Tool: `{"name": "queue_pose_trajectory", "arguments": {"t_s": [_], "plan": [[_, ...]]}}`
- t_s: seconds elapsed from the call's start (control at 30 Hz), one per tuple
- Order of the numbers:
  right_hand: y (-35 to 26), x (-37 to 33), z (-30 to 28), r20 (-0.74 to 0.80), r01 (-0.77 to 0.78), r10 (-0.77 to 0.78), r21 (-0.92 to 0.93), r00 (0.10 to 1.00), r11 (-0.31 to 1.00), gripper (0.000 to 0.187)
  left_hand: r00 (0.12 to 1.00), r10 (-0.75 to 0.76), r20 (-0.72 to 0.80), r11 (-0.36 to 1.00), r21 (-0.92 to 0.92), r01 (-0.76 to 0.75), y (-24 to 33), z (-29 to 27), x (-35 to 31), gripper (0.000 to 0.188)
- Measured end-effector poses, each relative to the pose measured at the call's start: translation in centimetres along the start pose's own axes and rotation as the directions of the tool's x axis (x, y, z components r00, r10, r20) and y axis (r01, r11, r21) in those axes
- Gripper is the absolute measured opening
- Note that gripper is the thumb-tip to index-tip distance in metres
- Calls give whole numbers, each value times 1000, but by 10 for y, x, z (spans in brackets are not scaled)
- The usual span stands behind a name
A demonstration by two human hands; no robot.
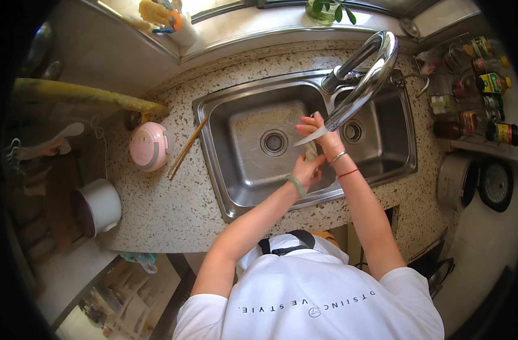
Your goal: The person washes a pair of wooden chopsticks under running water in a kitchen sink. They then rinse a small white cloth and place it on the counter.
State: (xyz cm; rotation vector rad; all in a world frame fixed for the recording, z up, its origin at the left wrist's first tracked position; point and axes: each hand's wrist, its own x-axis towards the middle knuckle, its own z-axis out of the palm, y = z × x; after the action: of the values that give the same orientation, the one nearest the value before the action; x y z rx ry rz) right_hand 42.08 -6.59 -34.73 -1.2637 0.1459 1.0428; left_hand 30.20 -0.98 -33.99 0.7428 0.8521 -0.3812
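Both my hands meet over the divider side of the sink (225,195), just below the end of the tap (378,62). My left hand (306,171), with a green bangle at its wrist, is closed round a small beige-grey piece (311,151) whose kind I cannot make out. In my right hand (329,141) is a pale, pointed blade that looks like a knife (310,137). Its tip points left, above the beige piece, and its handle is hidden in the palm. Some fingers of that hand stretch past the blade.
Chopsticks (188,148) lean by the sink's left rim. A pink rounded appliance (148,146) and a white pot (100,207) stand farther left. Bottles and jars (474,85) fill a rack at right, above an open-lidded cooker (458,178). A plant (327,10) sits on the sill.
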Motion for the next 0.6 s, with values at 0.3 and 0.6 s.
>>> {"name": "queue_pose_trajectory", "arguments": {"t_s": [0.3, 0.6], "plan": [[-59, -3, -38, -371, 359, -277, 173, 886, 917, 31, 982, 173, -79, 947, -259, -187, 29, 88, 24, 33], [-107, 47, -87, -475, 605, -526, 18, 706, 796, 43, 940, 341, -25, 913, -230, -338, 25, 106, 84, 34]]}}
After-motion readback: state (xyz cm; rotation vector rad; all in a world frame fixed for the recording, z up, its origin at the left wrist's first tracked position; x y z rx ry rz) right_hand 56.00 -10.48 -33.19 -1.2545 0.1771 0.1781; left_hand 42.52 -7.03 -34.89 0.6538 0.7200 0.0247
